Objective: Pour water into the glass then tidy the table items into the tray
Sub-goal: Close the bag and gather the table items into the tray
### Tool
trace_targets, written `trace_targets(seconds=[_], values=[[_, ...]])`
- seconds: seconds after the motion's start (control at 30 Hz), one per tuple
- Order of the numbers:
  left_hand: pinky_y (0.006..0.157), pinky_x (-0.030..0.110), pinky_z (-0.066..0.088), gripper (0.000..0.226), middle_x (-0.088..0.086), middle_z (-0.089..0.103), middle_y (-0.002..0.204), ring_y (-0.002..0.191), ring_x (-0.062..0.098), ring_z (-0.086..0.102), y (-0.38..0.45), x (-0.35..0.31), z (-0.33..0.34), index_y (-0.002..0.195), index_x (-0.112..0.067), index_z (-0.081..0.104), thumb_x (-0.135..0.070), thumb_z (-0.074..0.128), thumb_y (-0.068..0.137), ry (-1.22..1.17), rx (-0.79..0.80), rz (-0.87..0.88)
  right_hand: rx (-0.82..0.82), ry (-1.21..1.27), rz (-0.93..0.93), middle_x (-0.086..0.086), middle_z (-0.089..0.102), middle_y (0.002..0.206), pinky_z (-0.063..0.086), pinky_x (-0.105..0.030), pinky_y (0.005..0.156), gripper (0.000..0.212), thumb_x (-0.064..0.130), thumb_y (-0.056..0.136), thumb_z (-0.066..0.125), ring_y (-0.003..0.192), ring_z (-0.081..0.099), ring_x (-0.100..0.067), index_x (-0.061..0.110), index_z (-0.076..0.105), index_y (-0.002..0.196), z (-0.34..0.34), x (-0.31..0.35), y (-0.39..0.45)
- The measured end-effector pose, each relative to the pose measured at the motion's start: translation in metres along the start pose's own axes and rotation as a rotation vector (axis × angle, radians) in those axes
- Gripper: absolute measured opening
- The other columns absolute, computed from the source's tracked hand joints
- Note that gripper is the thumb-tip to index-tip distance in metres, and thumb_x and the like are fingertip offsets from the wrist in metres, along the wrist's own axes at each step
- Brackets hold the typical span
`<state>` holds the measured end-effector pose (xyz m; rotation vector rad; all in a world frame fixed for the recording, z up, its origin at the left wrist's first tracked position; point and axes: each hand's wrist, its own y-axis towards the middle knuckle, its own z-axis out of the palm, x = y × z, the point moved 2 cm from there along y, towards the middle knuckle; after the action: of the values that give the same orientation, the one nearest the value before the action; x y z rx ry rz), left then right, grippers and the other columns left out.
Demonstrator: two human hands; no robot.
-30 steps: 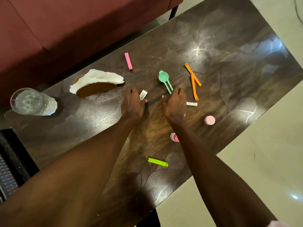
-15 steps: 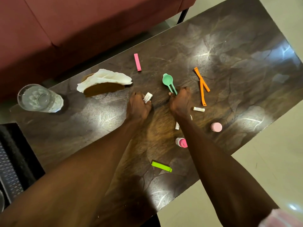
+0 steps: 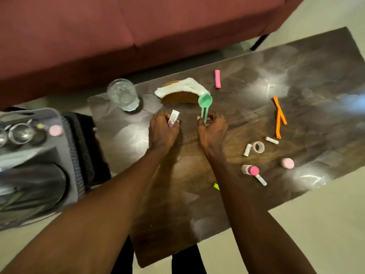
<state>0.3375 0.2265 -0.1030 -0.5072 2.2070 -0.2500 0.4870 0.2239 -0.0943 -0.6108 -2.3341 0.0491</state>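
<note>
Mid-table [image 3: 246, 204]: L grip [image 3: 163, 129] round white tube [image 3: 173, 120]; R grip [image 3: 212, 129] round green scoop [image 3: 205, 104]; napkins [image 3: 181, 89] behind.

A deep red upholstered sofa [image 3: 122, 30] fills the far side of the room, its seat cushions split by a seam, and one thin black metal leg [image 3: 259, 42] shows at its right end. Beneath everything lies a pale, glossy tiled floor [image 3: 320, 224], catching a soft sheen of light at the right. Just left of the dark marble-patterned surface [image 3: 308, 80] stands a black woven piece of furniture [image 3: 87, 147], perhaps a stool or chair, its textured side facing the surface; too blurred to tell more. Under the near edge of the surface, two dark legs [image 3: 185, 260] reach down to the floor.
</note>
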Motion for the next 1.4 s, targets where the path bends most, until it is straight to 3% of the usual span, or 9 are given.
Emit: trace_targets(seconds=[0.17,0.3,0.5,0.63,0.77,0.93,1.13,1.3,1.4], values=[[0.080,0.037,0.053,0.024,0.005,0.065,0.103,0.091,0.020,0.060,-0.013,0.048,-0.083,0.099,-0.013,0.060,-0.026,0.071,0.083,-0.085,-0.170,-0.073,0.124,0.022,-0.145,-0.010,0.065,0.110,0.047,-0.026,0.078,0.030,0.029,0.090,0.068,0.097,0.064,-0.024,0.007,0.066,0.111,0.050,0.072,-0.052],[0.069,0.027,0.045,0.021,0.003,0.063,0.095,0.083,0.016,0.059,-0.029,0.098,-0.146,0.094,-0.014,0.060,-0.025,0.072,0.082,-0.129,-0.354,-0.142,0.238,0.004,-0.245,-0.009,0.066,0.111,0.050,-0.027,0.079,0.030,0.026,0.090,0.069,0.099,0.064,-0.022,0.008,0.066,0.114,0.090,0.124,-0.095],[0.076,0.031,0.045,0.022,0.010,0.064,0.100,0.093,0.027,0.061,-0.063,0.177,-0.202,0.096,-0.011,0.061,-0.024,0.071,0.081,-0.138,-0.491,-0.378,0.403,0.018,-0.316,-0.007,0.069,0.100,0.047,-0.029,0.069,0.021,0.025,0.089,0.072,0.081,0.059,-0.014,0.009,0.066,0.101,0.151,0.183,-0.152],[0.082,0.040,0.054,0.026,0.013,0.064,0.106,0.098,0.030,0.063,-0.081,0.202,-0.206,0.105,-0.007,0.061,-0.023,0.069,0.086,-0.093,-0.456,-0.410,0.517,-0.128,-0.350,-0.008,0.070,0.091,0.051,-0.033,0.072,0.018,0.027,0.086,0.071,0.084,0.065,-0.023,0.011,0.067,0.093,0.191,0.208,-0.175],[0.081,0.043,0.056,0.028,0.011,0.064,0.106,0.097,0.026,0.064,-0.097,0.211,-0.193,0.110,-0.007,0.060,-0.027,0.063,0.091,-0.154,-0.421,-0.423,0.566,-0.177,-0.383,-0.006,0.065,0.078,0.044,-0.027,0.062,0.013,0.023,0.084,0.072,0.072,0.060,-0.020,0.013,0.064,0.082,0.219,0.221,-0.190],[0.085,0.039,0.051,0.031,0.013,0.065,0.110,0.102,0.030,0.062,-0.111,0.229,-0.187,0.114,-0.008,0.062,-0.029,0.062,0.091,-0.136,-0.409,-0.545,0.614,-0.229,-0.410,-0.008,0.073,0.098,0.039,-0.019,0.059,0.031,0.028,0.084,0.072,0.086,0.068,-0.024,0.011,0.065,0.109,0.244,0.229,-0.203],[0.081,0.038,0.050,0.031,0.013,0.068,0.110,0.102,0.032,0.063,-0.120,0.254,-0.178,0.116,-0.011,0.063,-0.030,0.061,0.092,-0.090,-0.361,-0.652,0.603,-0.236,-0.402,-0.016,0.062,0.110,0.041,-0.027,0.067,0.042,0.017,0.080,0.070,0.091,0.060,-0.028,0.003,0.055,0.117,0.274,0.235,-0.219],[0.081,0.037,0.050,0.032,0.012,0.070,0.109,0.103,0.032,0.064,-0.115,0.264,-0.178,0.115,-0.013,0.066,-0.035,0.061,0.092,-0.073,-0.337,-0.648,0.579,-0.306,-0.441,-0.020,0.061,0.110,0.039,-0.029,0.069,0.049,0.008,0.080,0.066,0.095,0.063,-0.037,-0.002,0.050,0.125,0.292,0.235,-0.219],[0.082,0.039,0.050,0.032,0.014,0.069,0.112,0.106,0.034,0.062,-0.115,0.269,-0.179,0.118,-0.014,0.065,-0.033,0.060,0.093,-0.050,-0.332,-0.644,0.554,-0.340,-0.471,-0.014,0.058,0.097,0.038,-0.028,0.068,0.041,0.005,0.080,0.066,0.090,0.064,-0.036,-0.002,0.057,0.119,0.297,0.236,-0.220]])
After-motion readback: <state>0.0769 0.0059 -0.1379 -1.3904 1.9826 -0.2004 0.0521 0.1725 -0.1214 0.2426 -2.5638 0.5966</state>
